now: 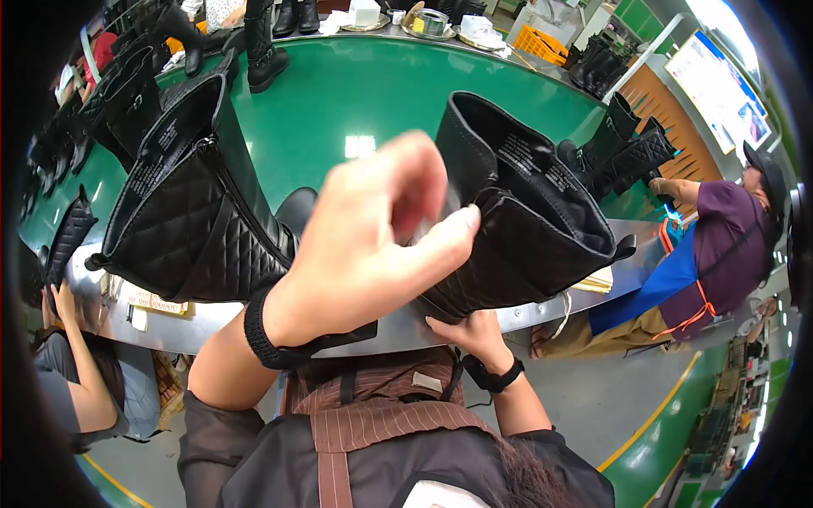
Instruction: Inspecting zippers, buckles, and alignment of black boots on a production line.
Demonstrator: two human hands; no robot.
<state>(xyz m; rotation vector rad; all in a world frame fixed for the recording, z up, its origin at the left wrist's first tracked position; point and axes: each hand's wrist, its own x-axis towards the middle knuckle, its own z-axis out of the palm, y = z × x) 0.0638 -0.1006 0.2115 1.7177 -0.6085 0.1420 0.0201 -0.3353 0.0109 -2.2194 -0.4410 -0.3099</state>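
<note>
A tall black boot (525, 229) with a quilted shaft is held tilted over the steel edge of the green table (356, 93), its open top pointing up and away from me. My left hand (373, 245), with a black band on the wrist, pinches the near side of the shaft between thumb and fingers. Underneath, my right hand (474, 334), wearing a black wristwatch, supports the boot's lower part. A second black quilted boot (190, 212) leans on the table just left of my left hand, apart from both hands.
More black boots stand at the far left (127, 93), at the back (262, 51) and at the right (627, 152). A person in a purple shirt and blue apron (711, 254) works at the right. Another person (76, 372) sits at the lower left. Dishes and an orange crate (542, 42) lie beyond the table.
</note>
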